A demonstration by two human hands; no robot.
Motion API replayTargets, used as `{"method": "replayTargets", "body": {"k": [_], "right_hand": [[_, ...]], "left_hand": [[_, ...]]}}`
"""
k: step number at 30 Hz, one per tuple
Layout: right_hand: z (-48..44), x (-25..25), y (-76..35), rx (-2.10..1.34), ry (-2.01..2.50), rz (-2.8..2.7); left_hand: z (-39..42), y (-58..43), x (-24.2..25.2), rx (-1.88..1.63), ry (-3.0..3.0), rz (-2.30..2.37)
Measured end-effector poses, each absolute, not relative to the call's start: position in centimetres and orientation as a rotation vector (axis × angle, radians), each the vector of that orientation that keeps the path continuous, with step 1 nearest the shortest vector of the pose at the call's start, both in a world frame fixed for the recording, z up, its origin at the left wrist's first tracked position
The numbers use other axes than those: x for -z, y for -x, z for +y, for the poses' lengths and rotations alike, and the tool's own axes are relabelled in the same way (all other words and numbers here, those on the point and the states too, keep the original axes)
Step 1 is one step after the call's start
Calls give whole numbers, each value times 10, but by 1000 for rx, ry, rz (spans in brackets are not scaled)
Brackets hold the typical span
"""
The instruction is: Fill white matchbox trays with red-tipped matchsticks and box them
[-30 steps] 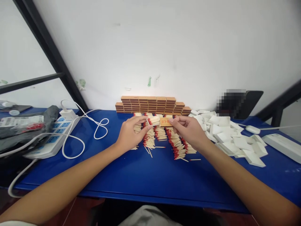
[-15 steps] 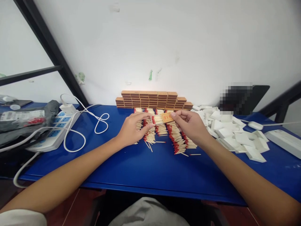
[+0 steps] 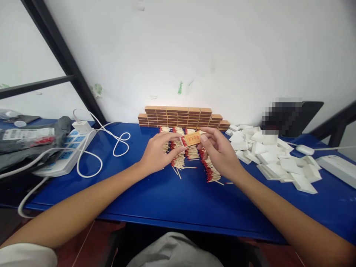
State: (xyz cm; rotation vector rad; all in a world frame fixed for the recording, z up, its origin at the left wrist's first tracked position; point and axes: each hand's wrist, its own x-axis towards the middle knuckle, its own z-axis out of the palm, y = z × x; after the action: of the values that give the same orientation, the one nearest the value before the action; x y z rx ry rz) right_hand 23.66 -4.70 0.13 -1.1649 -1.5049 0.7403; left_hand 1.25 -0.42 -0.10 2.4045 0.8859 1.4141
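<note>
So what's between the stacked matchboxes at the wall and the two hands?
In the head view, rows of red-tipped matches lie on the blue table between the stacked matchboxes and both hands.

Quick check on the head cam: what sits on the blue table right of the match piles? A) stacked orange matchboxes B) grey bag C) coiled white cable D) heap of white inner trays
D: the heap of white inner trays lies to the right of the match piles on the blue table; the cable and the grey bag lie on the left, and the stacked boxes stand behind, along the wall.
</note>
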Motion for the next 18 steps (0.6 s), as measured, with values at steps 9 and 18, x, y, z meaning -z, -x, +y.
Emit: {"method": "replayTargets", "body": {"k": [9, 18], "right_hand": [[-67, 1, -223, -917, 1181, -1802], [-66, -1, -227, -744, 1165, -1867]], "left_hand": [[-11, -15, 3, -1353, -2521, 807], [-13, -14, 0, -1375, -2517, 836]]}}
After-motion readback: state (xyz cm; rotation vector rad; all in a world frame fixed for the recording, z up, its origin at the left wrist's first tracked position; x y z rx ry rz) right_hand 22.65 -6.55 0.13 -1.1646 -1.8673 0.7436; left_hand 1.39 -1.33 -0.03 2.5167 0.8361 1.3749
